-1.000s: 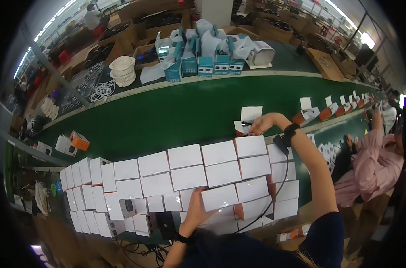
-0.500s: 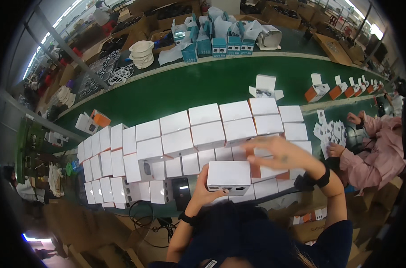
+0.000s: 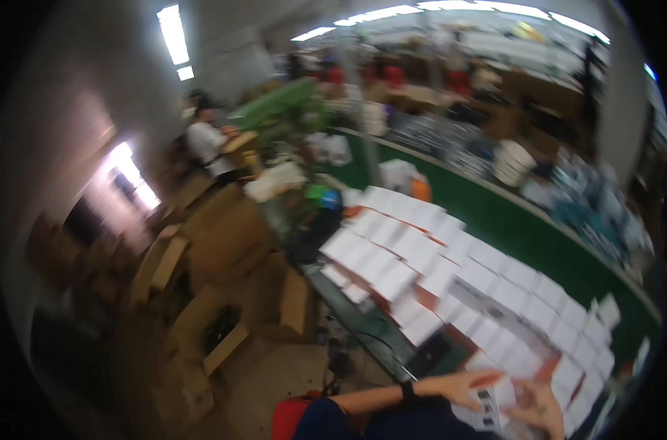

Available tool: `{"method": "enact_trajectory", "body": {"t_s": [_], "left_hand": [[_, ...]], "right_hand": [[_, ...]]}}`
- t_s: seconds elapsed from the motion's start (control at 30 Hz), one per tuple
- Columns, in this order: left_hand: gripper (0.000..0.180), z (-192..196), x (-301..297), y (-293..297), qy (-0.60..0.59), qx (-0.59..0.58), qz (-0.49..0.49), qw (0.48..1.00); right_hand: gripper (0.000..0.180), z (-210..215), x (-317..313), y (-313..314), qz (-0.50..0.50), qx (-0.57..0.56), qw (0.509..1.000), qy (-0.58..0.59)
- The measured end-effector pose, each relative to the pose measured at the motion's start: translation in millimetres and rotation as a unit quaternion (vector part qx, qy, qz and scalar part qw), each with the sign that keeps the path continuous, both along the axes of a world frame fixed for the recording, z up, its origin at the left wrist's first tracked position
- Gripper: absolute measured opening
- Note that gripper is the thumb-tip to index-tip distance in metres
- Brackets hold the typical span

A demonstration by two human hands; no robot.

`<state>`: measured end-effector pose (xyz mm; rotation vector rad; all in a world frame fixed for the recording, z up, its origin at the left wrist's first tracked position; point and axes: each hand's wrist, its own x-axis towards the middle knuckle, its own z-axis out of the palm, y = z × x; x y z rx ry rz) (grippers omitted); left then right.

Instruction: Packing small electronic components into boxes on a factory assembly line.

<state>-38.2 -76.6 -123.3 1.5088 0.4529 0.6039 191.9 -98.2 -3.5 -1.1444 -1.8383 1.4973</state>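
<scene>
Strip lights glare over a long room so smeared by blur that the people and red shapes along the far side can't be made out properly. Far left, somebody in a white top stands beside a green mass I can't identify. Open cardboard cartons crowd the floor on the left, their insides mostly lost in shadow. A green belt runs off to the right, and past it the bluish packages melt into one another.

Rows of white boxes cover the near bench, with a dark flat thing beside them, too blurred to name. At the near right, low down, a white box with dark pictures on its face sits between the worker's two hands, its lower part hard to read. The left hand is curled around its left side, a dark band at the wrist. The right hand lies against the right side, fingers smeared; how firmly it grips, I can't tell.
</scene>
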Motion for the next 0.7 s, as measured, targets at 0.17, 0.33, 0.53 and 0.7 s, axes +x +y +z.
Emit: {"method": "enact_trajectory", "body": {"t_s": [0.17, 0.33, 0.53, 0.7], "left_hand": [[0.087, 37, -24, -12, 0.019, -0.047, 0.09, 0.995], [0.091, 19, -21, -3, 0.039, 0.094, 0.088, 0.991], [0.089, 3, -13, 2, 0.03, 0.122, 0.114, 0.986], [0.089, 17, -4, 2, 0.061, 0.126, 0.043, 0.989]], "right_hand": [[0.045, 19, -18, 9, 0.063, -0.043, 0.992, -0.097], [0.053, 20, -23, 21, 0.111, -0.062, 0.974, -0.189], [0.052, 17, -20, 31, 0.124, -0.094, 0.967, -0.204], [0.054, -11, 1, 25, 0.089, -0.151, 0.966, -0.191]]}}
